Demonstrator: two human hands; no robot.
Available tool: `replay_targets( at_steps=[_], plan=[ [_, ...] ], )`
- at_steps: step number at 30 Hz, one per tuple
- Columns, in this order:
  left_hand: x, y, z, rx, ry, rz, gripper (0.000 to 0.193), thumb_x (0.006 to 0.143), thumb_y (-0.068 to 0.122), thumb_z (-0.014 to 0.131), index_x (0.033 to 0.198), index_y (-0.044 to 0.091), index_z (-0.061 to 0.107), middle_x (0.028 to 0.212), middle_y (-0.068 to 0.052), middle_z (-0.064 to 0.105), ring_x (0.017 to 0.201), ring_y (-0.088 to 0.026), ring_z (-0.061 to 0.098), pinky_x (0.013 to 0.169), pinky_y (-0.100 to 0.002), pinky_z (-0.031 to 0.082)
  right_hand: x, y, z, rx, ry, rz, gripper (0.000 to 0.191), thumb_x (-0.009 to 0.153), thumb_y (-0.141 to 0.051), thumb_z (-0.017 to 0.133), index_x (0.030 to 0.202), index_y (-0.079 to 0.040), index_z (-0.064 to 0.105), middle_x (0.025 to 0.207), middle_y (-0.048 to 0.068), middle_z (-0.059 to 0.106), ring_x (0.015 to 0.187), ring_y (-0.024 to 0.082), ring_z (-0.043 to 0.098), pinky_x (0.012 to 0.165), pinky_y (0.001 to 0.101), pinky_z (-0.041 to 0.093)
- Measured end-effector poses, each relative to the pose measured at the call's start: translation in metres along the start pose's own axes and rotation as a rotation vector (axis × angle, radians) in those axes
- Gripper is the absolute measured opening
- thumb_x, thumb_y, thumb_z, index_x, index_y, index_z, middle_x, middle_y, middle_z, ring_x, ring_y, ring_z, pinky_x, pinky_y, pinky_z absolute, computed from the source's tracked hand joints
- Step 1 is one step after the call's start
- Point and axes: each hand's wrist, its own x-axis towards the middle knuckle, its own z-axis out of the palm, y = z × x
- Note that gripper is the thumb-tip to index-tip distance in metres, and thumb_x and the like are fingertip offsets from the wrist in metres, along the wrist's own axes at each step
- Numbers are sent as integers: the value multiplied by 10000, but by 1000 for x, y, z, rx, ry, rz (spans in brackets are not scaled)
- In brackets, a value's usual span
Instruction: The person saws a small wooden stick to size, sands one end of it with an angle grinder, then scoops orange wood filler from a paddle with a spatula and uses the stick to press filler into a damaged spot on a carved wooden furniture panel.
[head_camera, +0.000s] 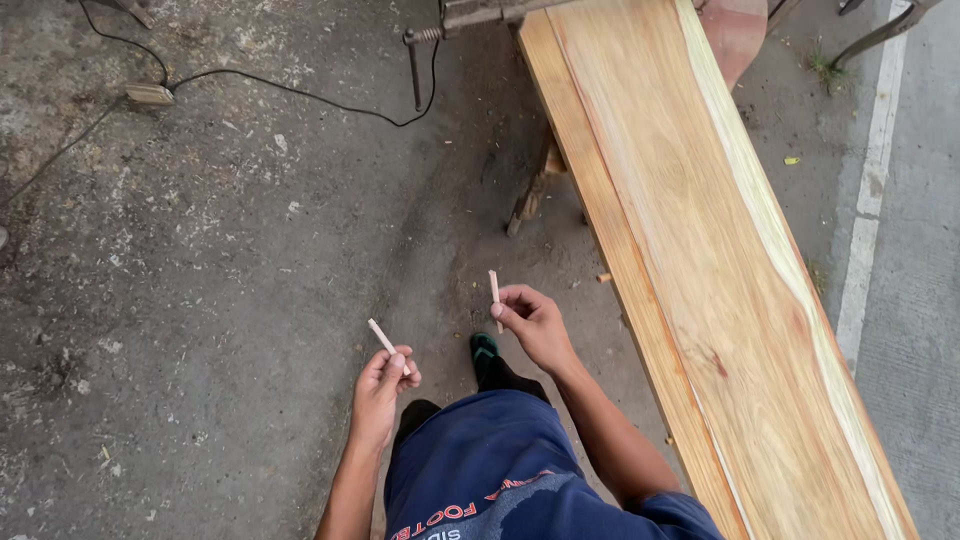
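Observation:
My left hand (380, 392) pinches a short pale wooden stick (383, 337) that points up and to the left. My right hand (532, 322) pinches a second short wooden stick (494, 290), held nearly upright. The two hands are apart, above a grey concrete floor (200, 300). A long wide wooden plank (700, 250) runs diagonally along my right side, close to my right forearm. My foot in a green sandal (484, 347) shows between the hands.
A black cable (300, 95) snakes across the floor at the top left, next to a small wooden block (150, 94). A metal clamp (440, 30) sits at the plank's far end. A wooden leg (535, 190) stands under the plank. A white painted line (870, 190) runs at the right.

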Motion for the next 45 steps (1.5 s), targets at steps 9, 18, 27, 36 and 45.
replay_targets(
  at_steps=[9, 18, 27, 36, 45],
  plan=[
    [182, 109, -111, -106, 306, 52, 254, 1059, 198, 566, 1187, -14, 626, 871, -48, 620, 767, -139, 613, 736, -296, 539, 364, -151, -32, -471, 364, -459, 386, 1029, 13, 691, 1396, -25, 576, 953, 48, 671, 855, 123, 661, 748, 277, 575],
    [424, 306, -213, 118, 199, -69, 268, 1061, 212, 589, 1198, -13, 635, 861, -24, 620, 769, -113, 598, 743, -286, 535, 589, -218, -14, -893, 686, 32, 524, 869, -121, 805, 1328, -1, 583, 909, 182, 732, 767, 235, 747, 671, 353, 599],
    [655, 464, -188, 402, -145, 21, 262, 1068, 183, 621, 1219, -30, 635, 906, -21, 646, 824, -99, 618, 792, -261, 527, 658, -202, -26, -1320, 722, 661, 514, 845, -373, 857, 1089, 45, 684, 1082, 287, 703, 1012, 426, 702, 860, 497, 571],
    [802, 515, -73, 527, -399, -95, 275, 1062, 206, 616, 1215, -22, 634, 878, -30, 650, 806, -100, 630, 758, -255, 531, 686, -216, -38, -1288, 749, 822, 481, 884, -415, 793, 1031, 35, 709, 1049, 311, 706, 960, 477, 694, 802, 544, 553],
    [937, 537, 78, 540, -808, -100, 266, 1066, 151, 631, 1253, -35, 598, 927, -42, 651, 793, -98, 598, 740, -248, 509, 681, -242, -25, -1069, 1147, 445, 568, 847, -357, 859, 1181, 55, 658, 980, 256, 711, 871, 413, 675, 733, 503, 532]
  ],
)
